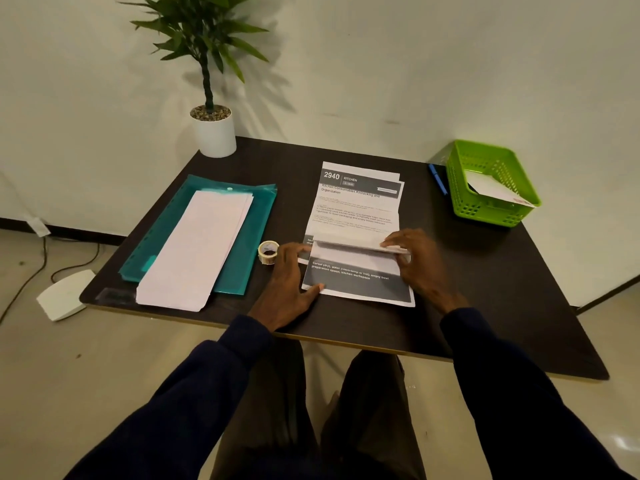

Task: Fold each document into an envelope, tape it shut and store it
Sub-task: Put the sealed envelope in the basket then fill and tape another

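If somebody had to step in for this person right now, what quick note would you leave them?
Left hand: flat, pressing the document's left edge onto the table.
Right hand: pinching the folded flap at its right side.
Tape roll sits beside the left hand; envelopes lie on the teal folder; the green basket holds one white piece.
Done: first fold under way.
Left: finish folding, envelope it, tape, store.

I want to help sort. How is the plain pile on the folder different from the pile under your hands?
The plain pile is blank and narrow; the printed sheets are wider, with dark print. The plain pile lies untouched; the left hand and right hand touch the printed sheets. Both are paper.
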